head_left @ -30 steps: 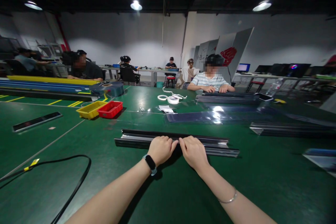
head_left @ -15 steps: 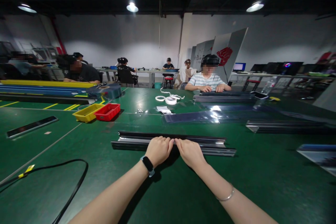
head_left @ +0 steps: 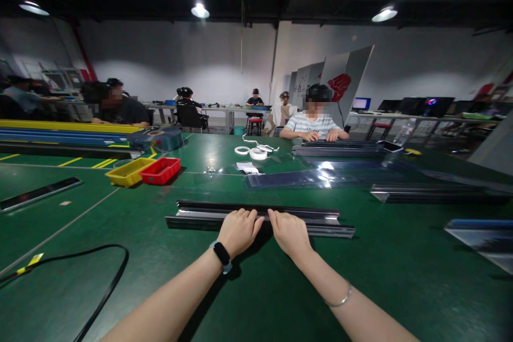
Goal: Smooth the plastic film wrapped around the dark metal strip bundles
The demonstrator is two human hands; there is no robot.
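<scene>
A long dark channel-shaped profile (head_left: 196,220) lies crosswise on the green table (head_left: 256,299), with a shiny inner floor between two black edges. My left hand (head_left: 240,230), with a watch on its wrist, is closed over the near edge, left of the middle. Just to the right, my right hand (head_left: 289,231) grips the same edge, its fingers curled over into the channel. A narrow gap parts the two thumbs. The fingertips are hidden behind the knuckles.
Yellow (head_left: 130,172) and red bins (head_left: 161,171) stand left, beyond a phone (head_left: 42,193) and a black cable (head_left: 116,278). White tape rolls (head_left: 258,154) and clear film strips (head_left: 288,177) lie ahead. More profiles (head_left: 433,193) lie right. A co-worker (head_left: 312,123) sits opposite.
The whole view has shifted slightly, so things appear a little further left. The thumbs are slightly further apart. Both hands stay on the profile.
</scene>
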